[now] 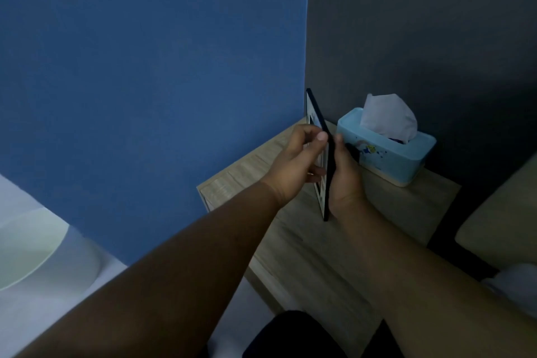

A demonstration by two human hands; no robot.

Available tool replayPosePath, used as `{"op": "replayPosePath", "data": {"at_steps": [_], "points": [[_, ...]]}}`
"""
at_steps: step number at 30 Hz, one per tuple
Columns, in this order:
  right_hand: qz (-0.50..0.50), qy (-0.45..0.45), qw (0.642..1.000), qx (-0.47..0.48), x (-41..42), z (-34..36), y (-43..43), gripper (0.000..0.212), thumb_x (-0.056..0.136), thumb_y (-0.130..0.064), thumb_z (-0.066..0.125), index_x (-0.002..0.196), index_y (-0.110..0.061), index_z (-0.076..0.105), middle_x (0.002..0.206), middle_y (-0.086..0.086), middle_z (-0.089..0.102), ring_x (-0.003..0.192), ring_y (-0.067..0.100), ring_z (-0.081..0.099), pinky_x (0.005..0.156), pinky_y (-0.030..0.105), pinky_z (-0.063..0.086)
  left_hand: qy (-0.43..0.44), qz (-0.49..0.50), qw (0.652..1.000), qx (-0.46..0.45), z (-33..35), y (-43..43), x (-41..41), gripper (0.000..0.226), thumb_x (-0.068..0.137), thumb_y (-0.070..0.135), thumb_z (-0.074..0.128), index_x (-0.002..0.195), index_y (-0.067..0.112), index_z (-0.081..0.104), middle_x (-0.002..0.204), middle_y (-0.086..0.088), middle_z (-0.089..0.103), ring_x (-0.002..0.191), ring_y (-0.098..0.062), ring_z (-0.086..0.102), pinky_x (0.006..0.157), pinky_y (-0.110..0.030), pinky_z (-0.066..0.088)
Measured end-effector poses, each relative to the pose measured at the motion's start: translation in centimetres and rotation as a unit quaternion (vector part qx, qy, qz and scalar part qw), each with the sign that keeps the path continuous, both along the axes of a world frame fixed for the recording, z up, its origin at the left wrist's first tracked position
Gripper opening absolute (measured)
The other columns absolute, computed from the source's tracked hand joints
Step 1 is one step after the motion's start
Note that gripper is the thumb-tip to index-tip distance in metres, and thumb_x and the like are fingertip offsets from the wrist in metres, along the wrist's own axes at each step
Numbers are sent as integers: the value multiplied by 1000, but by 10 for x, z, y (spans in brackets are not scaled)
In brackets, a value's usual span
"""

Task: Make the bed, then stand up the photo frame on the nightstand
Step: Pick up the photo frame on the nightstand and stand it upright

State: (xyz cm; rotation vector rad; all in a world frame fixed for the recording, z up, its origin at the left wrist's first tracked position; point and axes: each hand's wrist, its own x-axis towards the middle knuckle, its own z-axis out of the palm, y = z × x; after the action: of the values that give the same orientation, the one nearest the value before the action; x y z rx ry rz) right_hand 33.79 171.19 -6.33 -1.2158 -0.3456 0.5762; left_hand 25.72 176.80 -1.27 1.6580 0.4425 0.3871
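A black photo frame [316, 113] is held upright and edge-on above the wooden nightstand [406, 206]. My left hand [296, 166] grips its front side, thumb on the edge. My right hand [345, 174] clasps its back. The frame's lower corner is just above or touching the nightstand top; I cannot tell which. A white bed sheet and a pale pillow [32, 256] show at the lower left.
A light blue tissue box [386, 151] with a tissue sticking out stands on the nightstand right behind the frame. A blue wall is on the left, a dark grey wall behind. A beige cushion [502, 221] lies at the right edge.
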Motion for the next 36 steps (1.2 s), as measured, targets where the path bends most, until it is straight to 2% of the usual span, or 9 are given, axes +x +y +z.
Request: {"op": "replayPosePath", "data": {"at_steps": [4, 7, 11, 15, 20, 24, 28, 31, 36], "points": [[-10, 97, 992, 77, 14, 6, -8, 40, 94, -52, 40, 101, -22, 66, 109, 4, 67, 105, 20, 62, 101, 46, 44, -3, -32, 999, -20, 8, -13, 10, 24, 99, 36, 40, 121, 28, 42, 110, 8, 49, 85, -27, 58, 84, -41, 51], [-46, 141, 986, 73, 27, 5, -11, 39, 95, -53, 35, 105, -24, 59, 116, 4, 58, 105, 20, 56, 94, 40, 45, 5, -45, 999, -29, 13, -21, 16, 31, 100, 36, 37, 131, 31, 38, 105, 14, 48, 84, -26, 60, 84, -39, 52], [-25, 188, 975, 114, 41, -3, -15, 63, 91, -64, 28, 130, -20, 52, 136, 10, 54, 122, 30, 52, 106, 49, 37, 40, -70, 997, 5, 10, -21, 21, 41, 98, 44, 37, 139, 40, 31, 126, 0, 50, 86, -23, 63, 77, -34, 53], [-5, 222, 965, 140, 56, -11, -20, 74, 89, -68, 19, 142, -21, 39, 142, 12, 47, 125, 33, 48, 105, 49, 35, 82, -104, 991, 10, 6, -18, 25, 44, 98, 49, 34, 141, 46, 26, 137, 5, 46, 107, -29, 62, 66, -24, 54], [31, 251, 955, 154, 65, -11, -21, 74, 88, -70, 17, 116, -16, 58, 105, 14, 70, 93, 31, 68, 85, 42, 48, 84, -71, 994, 5, -1, -6, 31, 41, 98, 48, 31, 138, 41, 35, 128, 3, 57, 104, -28, 63, 89, -38, 50], [-19, 229, 965, 128, 76, -22, -15, 73, 88, -70, 23, 135, -21, 50, 135, 12, 55, 121, 33, 53, 109, 52, 33, 53, 65, 996, -14, -10, 14, 34, 38, 99, 46, 31, 129, 28, 47, 122, -4, 59, 105, -23, 56, 87, -34, 48], [-28, 228, 966, 118, 88, -31, -12, 71, 89, -68, 25, 136, -20, 49, 136, 11, 55, 123, 32, 52, 111, 51, 31, 99, 134, 986, 6, -19, 31, 33, 54, 100, 47, 23, 147, 21, 28, 154, -4, 32, 142, -24, 30, 119, -41, 23], [-12, 222, 968, 113, 93, -35, -11, 73, 87, -70, 26, 136, -21, 49, 135, 11, 56, 122, 32, 53, 111, 51, 32, 121, 141, 983, 0, -22, 34, 33, 56, 101, 44, 23, 150, 17, 23, 159, -2, 21, 147, -20, 19, 116, -31, 17], [13, 212, 971, 111, 96, -35, -8, 73, 88, -70, 23, 137, -21, 48, 135, 12, 55, 121, 32, 53, 108, 50, 35, 151, 156, 976, 4, -28, 39, 37, 59, 100, 49, 23, 150, 19, 25, 159, -4, 23, 146, -25, 22, 117, -35, 16]]}}
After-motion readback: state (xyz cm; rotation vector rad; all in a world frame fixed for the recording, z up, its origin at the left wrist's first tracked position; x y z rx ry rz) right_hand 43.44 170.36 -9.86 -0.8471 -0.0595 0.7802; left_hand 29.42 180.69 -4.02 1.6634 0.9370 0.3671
